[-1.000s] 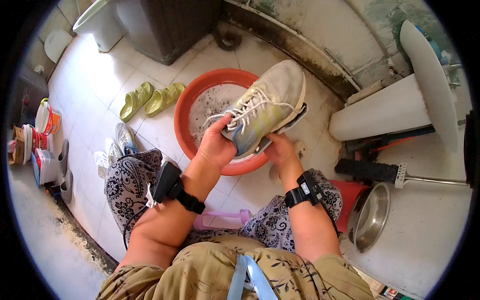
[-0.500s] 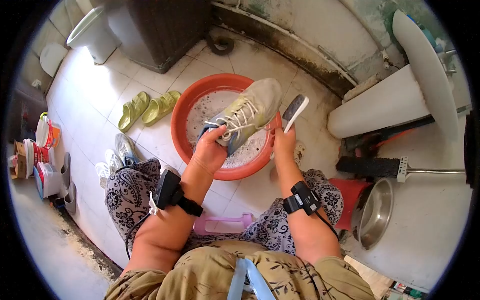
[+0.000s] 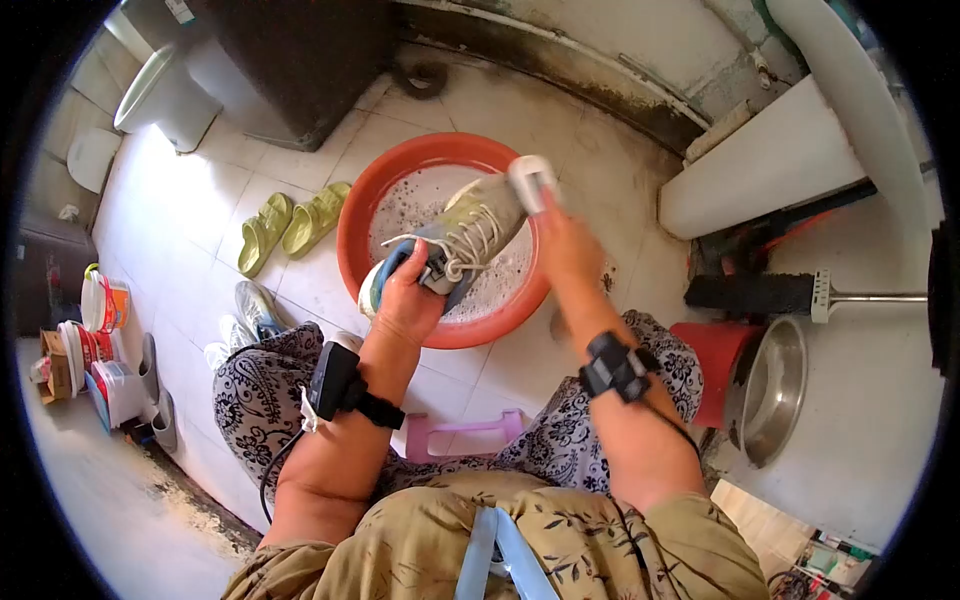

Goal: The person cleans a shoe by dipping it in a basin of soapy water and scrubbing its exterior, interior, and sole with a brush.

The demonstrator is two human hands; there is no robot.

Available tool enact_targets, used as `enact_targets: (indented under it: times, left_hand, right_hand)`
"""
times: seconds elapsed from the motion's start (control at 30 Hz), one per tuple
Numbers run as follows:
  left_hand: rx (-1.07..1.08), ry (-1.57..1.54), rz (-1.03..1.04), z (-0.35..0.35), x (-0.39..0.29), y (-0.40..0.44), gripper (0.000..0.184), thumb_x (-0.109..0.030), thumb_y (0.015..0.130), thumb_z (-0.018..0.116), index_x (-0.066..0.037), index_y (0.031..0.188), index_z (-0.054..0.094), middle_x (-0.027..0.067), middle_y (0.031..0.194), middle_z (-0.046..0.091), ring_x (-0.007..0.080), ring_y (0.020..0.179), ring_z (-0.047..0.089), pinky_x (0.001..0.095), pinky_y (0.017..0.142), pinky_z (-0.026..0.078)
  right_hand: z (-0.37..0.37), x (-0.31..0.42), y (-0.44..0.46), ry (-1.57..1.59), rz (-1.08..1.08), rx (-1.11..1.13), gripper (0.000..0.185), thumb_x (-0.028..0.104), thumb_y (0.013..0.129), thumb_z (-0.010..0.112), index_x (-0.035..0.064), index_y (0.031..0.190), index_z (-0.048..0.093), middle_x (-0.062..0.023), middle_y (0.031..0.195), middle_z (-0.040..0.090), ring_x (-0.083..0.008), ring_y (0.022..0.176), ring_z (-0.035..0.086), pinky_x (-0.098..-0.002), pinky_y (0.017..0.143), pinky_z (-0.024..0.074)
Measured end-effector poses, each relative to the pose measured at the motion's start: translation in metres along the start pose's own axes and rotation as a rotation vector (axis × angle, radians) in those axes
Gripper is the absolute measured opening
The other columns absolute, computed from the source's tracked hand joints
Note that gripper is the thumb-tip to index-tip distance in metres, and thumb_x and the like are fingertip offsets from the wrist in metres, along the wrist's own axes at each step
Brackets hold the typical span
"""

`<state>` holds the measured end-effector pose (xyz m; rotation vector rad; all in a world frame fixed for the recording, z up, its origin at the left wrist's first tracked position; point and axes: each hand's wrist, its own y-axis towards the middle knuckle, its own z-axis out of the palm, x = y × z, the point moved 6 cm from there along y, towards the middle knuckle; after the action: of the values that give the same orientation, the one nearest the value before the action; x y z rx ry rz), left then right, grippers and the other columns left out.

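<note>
A greyish-green sneaker [image 3: 465,232] with white laces is held tilted over an orange-red basin [image 3: 358,185] of sudsy water. My left hand [image 3: 410,300] is closed around the shoe's heel end, thumb near its opening. In my right hand [image 3: 570,245], slightly blurred, is a white-backed scrub brush [image 3: 532,178], gripped by its handle. The brush head lies against the sneaker's toe, its bristles turned down and hidden. Foam and dark specks float on the water [image 3: 410,200] below.
Green slippers [image 3: 290,228] sit left of the basin, and other sneakers [image 3: 250,315] lie near my left knee. A pink plastic stool [image 3: 465,436] is between my legs. To the right are a metal bowl [image 3: 775,395], a red bucket [image 3: 708,372] and a long-handled black brush [image 3: 750,292].
My right hand has swung the brush up and left, from beside the sneaker onto its toe, turning it bristles down. The sneaker has shifted slightly left and lower.
</note>
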<state>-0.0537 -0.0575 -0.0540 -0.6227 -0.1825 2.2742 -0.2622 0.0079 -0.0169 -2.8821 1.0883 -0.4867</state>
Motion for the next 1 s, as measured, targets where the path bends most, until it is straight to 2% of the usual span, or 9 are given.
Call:
enact_targets:
  times: [0.4,0.5,0.57,0.67,0.77,0.8,0.83,0.9,1.0]
  left_hand:
    - [-0.080,0.176,0.045,-0.012,-0.014,0.003,0.036,-0.026,0.090,0.052,0.000,0.115,0.049,0.0117,0.111,0.057,0.0244,0.101,0.056,0.0383,0.090,0.043]
    - [-0.117,0.188,0.093,-0.018,-0.019,0.006,0.031,-0.024,0.089,0.053,0.000,0.109,0.053,0.0101,0.105,0.059,0.0221,0.096,0.058,0.0361,0.085,0.046]
    - [-0.177,0.229,0.049,-0.034,-0.016,0.011,0.026,-0.020,0.087,0.055,-0.001,0.105,0.054,0.0100,0.101,0.060,0.0227,0.093,0.059,0.0361,0.083,0.047]
    - [-0.243,0.099,0.041,-0.024,-0.013,0.005,0.023,-0.016,0.085,0.056,-0.002,0.103,0.055,0.0098,0.099,0.061,0.0237,0.092,0.059,0.0370,0.082,0.048]
    - [-0.171,0.100,0.035,-0.011,-0.010,0.004,0.022,-0.014,0.085,0.056,-0.001,0.104,0.054,0.0101,0.099,0.061,0.0246,0.091,0.060,0.0374,0.081,0.048]
    - [-0.171,0.177,0.029,-0.019,-0.011,0.002,0.022,-0.014,0.086,0.055,-0.001,0.104,0.054,0.0107,0.100,0.061,0.0244,0.090,0.060,0.0370,0.081,0.049]
    - [-0.170,0.177,0.029,-0.020,-0.011,0.001,0.022,-0.014,0.086,0.055,-0.001,0.104,0.054,0.0107,0.100,0.061,0.0244,0.090,0.060,0.0370,0.081,0.049]
    - [-0.114,0.175,0.027,-0.018,-0.015,0.006,0.023,-0.014,0.087,0.055,0.000,0.105,0.054,0.0108,0.100,0.061,0.0239,0.090,0.060,0.0361,0.081,0.049]
    - [-0.083,0.226,0.057,-0.010,-0.021,0.006,0.025,-0.015,0.087,0.054,0.001,0.107,0.053,0.0105,0.101,0.061,0.0224,0.091,0.060,0.0347,0.081,0.048]
  right_hand:
    - [-0.007,-0.009,-0.011,0.368,0.022,-0.307,0.040,0.033,0.089,0.046,0.0263,0.129,0.045,-0.0190,0.085,0.056,-0.0361,0.077,0.057,-0.0438,0.070,0.0451]
    - [-0.012,0.007,-0.016,0.436,-0.106,-0.324,0.039,0.031,0.089,0.048,0.0274,0.128,0.047,-0.0180,0.087,0.056,-0.0351,0.078,0.057,-0.0428,0.071,0.0454]
    - [-0.001,0.042,-0.033,0.439,-0.384,-0.119,0.038,0.030,0.089,0.049,0.0286,0.127,0.048,-0.0169,0.087,0.057,-0.0335,0.079,0.058,-0.0424,0.070,0.0458]
    - [0.013,0.066,-0.057,0.328,-0.370,0.059,0.038,0.024,0.087,0.053,0.0265,0.125,0.050,-0.0149,0.102,0.058,-0.0318,0.084,0.059,-0.0391,0.071,0.0472]
    - [0.020,0.033,-0.022,0.112,-0.191,-0.074,0.037,0.023,0.087,0.052,0.0254,0.125,0.051,-0.0137,0.093,0.058,-0.0324,0.079,0.058,-0.0403,0.068,0.0471]
    - [0.019,-0.009,0.002,0.124,0.060,0.051,0.037,0.029,0.089,0.047,0.0272,0.125,0.048,-0.0168,0.087,0.057,-0.0355,0.077,0.059,-0.0451,0.067,0.0465]
    - [0.017,-0.014,0.000,0.125,0.060,0.050,0.037,0.029,0.089,0.047,0.0272,0.125,0.048,-0.0168,0.087,0.057,-0.0355,0.077,0.059,-0.0451,0.067,0.0465]
    - [0.000,-0.010,-0.007,0.173,-0.052,-0.236,0.038,0.029,0.089,0.047,0.0256,0.127,0.047,-0.0174,0.087,0.057,-0.0348,0.077,0.059,-0.0447,0.067,0.0466]
    - [-0.021,0.012,-0.024,0.325,-0.017,-0.264,0.038,0.029,0.088,0.049,0.0242,0.125,0.050,-0.0170,0.086,0.056,-0.0335,0.078,0.059,-0.0437,0.069,0.0467]
